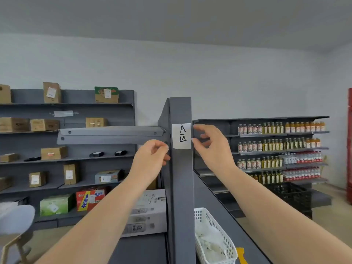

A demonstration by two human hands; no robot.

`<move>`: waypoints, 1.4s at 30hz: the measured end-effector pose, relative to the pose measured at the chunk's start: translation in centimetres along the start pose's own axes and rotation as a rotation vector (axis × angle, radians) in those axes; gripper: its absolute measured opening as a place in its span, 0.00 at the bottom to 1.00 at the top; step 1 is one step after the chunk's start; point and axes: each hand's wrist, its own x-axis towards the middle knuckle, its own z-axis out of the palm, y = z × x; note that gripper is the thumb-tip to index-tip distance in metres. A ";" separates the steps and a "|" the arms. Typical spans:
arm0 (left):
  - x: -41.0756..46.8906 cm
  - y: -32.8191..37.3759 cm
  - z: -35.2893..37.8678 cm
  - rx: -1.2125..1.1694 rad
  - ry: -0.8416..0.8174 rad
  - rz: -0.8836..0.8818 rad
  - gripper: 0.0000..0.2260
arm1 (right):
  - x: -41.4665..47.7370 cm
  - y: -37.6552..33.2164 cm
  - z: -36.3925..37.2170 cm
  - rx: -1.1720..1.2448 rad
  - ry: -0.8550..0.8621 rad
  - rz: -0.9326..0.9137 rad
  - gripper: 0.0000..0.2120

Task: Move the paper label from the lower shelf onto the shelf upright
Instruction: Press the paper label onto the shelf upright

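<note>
A white paper label [181,136] with black handwriting lies flat against the front face of the dark grey shelf upright [182,187], near its top. My left hand [152,159] is at the label's lower left corner, fingers curled and pinched at the upright's left edge. My right hand [211,145] is on the right side, thumb and index fingertip touching the label's right edge at top and bottom. Both hands press the label's edges around the upright.
A white plastic basket [215,239] with white items sits on the lower shelf right of the upright, a yellow tool [241,254] beside it. A grey shelf bracket [110,135] juts left. Shelves with boxes stand left, bottle shelves [280,149] right, a black crate [289,197] below.
</note>
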 end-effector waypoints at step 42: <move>2.9 -2.8 2.5 0.194 0.106 0.106 0.05 | 2.9 4.2 2.6 -0.085 0.187 -0.292 0.19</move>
